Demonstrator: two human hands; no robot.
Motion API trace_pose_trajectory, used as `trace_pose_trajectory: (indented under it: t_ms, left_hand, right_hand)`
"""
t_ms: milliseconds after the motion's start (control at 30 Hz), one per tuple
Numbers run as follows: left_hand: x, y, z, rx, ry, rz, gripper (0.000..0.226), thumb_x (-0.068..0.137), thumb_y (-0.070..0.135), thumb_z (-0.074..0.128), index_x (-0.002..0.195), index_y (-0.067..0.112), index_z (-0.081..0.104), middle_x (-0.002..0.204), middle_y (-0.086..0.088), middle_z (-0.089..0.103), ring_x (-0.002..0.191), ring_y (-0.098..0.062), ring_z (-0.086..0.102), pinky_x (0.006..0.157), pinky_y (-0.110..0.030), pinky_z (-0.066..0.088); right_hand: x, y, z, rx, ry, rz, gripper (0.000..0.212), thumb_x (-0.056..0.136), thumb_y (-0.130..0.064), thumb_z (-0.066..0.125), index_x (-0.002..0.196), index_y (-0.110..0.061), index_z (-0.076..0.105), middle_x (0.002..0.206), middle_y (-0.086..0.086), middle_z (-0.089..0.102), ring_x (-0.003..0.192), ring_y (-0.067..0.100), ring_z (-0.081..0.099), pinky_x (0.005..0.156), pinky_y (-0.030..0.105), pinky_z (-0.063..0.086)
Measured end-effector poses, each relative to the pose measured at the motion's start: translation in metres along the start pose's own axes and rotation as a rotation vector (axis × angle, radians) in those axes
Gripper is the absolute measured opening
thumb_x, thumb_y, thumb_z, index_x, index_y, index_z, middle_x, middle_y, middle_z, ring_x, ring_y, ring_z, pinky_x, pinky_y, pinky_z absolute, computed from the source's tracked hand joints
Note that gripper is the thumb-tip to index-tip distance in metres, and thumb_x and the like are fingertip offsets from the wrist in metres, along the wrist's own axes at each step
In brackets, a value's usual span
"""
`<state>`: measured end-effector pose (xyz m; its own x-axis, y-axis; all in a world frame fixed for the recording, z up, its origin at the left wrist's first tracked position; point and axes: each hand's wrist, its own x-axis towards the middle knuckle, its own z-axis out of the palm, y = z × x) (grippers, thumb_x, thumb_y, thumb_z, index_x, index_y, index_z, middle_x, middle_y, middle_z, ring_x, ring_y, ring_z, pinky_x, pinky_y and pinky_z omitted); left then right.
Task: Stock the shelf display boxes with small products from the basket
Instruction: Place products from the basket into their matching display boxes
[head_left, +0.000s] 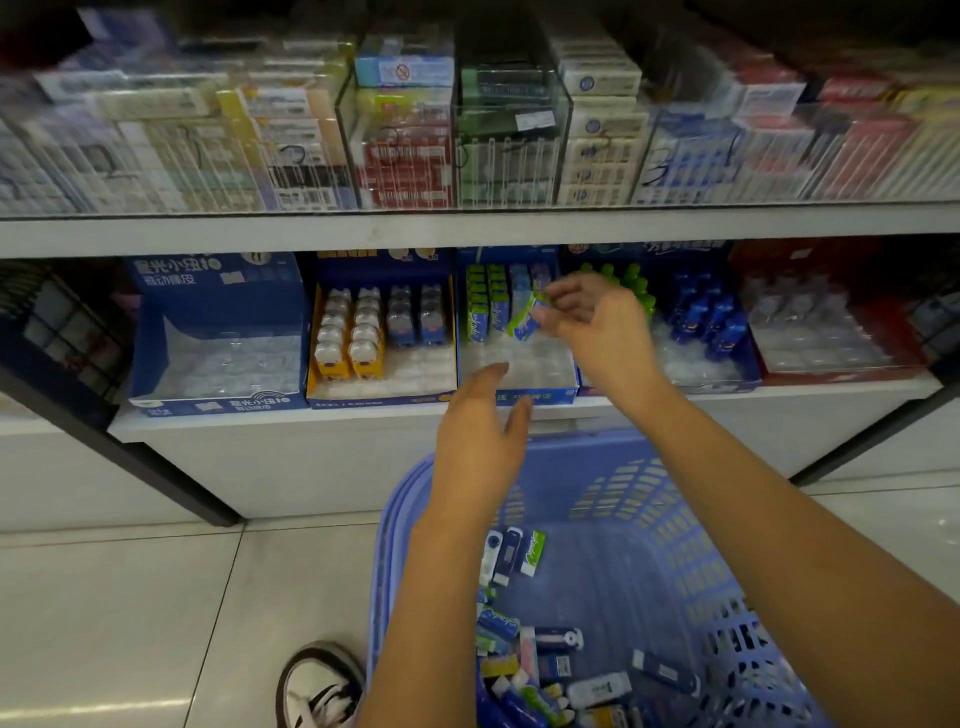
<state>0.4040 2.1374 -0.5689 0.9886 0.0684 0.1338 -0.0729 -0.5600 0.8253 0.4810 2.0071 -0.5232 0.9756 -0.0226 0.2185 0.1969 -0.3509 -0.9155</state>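
Note:
My right hand pinches a small green-and-white product pack above the clear tray of the middle blue display box on the lower shelf. Several matching green packs stand upright at the back left of that box. My left hand hovers with relaxed fingers in front of the box's front edge and holds nothing. Below, the blue plastic basket sits on the floor with several loose small products in its bottom.
Left of the middle box stand a box with yellow and blue items and a nearly bare blue box. To the right are boxes with blue bottles and a red box. The upper shelf overhangs. A shoe is beside the basket.

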Motion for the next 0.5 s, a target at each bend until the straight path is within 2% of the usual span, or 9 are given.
trace_pose_trajectory:
  t_ms: [67, 133, 233, 333, 500]
  left_hand:
    - [0.001, -0.003, 0.005, 0.165, -0.088, 0.021, 0.047, 0.098, 0.025, 0.050, 0.142, 0.013, 0.040, 0.149, -0.001, 0.037, 0.139, -0.017, 0.030, 0.109, -0.025, 0.028]
    - [-0.001, -0.006, 0.007, 0.219, -0.104, 0.036, 0.049, 0.098, 0.021, 0.049, 0.144, 0.011, 0.036, 0.152, -0.003, 0.033, 0.142, -0.017, 0.023, 0.113, -0.024, 0.022]
    - [-0.002, -0.008, 0.008, 0.199, -0.095, 0.040, 0.052, 0.097, 0.020, 0.050, 0.145, 0.013, 0.034, 0.153, -0.001, 0.030, 0.143, -0.016, 0.021, 0.114, -0.023, 0.020]
    - [-0.001, -0.011, 0.008, 0.162, -0.097, 0.047, 0.052, 0.096, 0.019, 0.051, 0.145, 0.014, 0.034, 0.153, 0.000, 0.030, 0.143, -0.014, 0.020, 0.113, -0.020, 0.018]
    - [-0.001, -0.014, 0.009, 0.143, -0.086, 0.056, 0.051, 0.096, 0.018, 0.051, 0.144, 0.015, 0.035, 0.153, 0.001, 0.031, 0.143, -0.014, 0.021, 0.112, -0.017, 0.016]
  right_hand:
    - [0.015, 0.003, 0.004, -0.101, 0.021, -0.044, 0.015, 0.082, -0.013, 0.072, 0.092, -0.013, 0.062, 0.080, 0.000, 0.064, 0.075, 0.012, 0.060, 0.072, 0.025, 0.052]
    - [0.028, 0.008, 0.012, -0.219, -0.030, -0.058, 0.017, 0.084, -0.014, 0.069, 0.099, -0.008, 0.063, 0.090, 0.008, 0.067, 0.078, 0.012, 0.059, 0.072, 0.021, 0.049]
    - [0.040, 0.014, 0.025, -0.366, -0.101, -0.074, 0.023, 0.086, -0.014, 0.067, 0.106, -0.004, 0.063, 0.102, 0.012, 0.068, 0.083, 0.013, 0.058, 0.074, 0.018, 0.045]
    - [0.044, 0.018, 0.030, -0.454, -0.150, -0.095, 0.022, 0.086, -0.014, 0.066, 0.105, -0.004, 0.064, 0.103, 0.012, 0.068, 0.091, 0.020, 0.063, 0.076, 0.020, 0.043]
    - [0.045, 0.022, 0.032, -0.571, -0.195, -0.111, 0.024, 0.086, -0.017, 0.066, 0.106, -0.006, 0.068, 0.108, 0.010, 0.069, 0.093, 0.014, 0.061, 0.076, 0.010, 0.039]
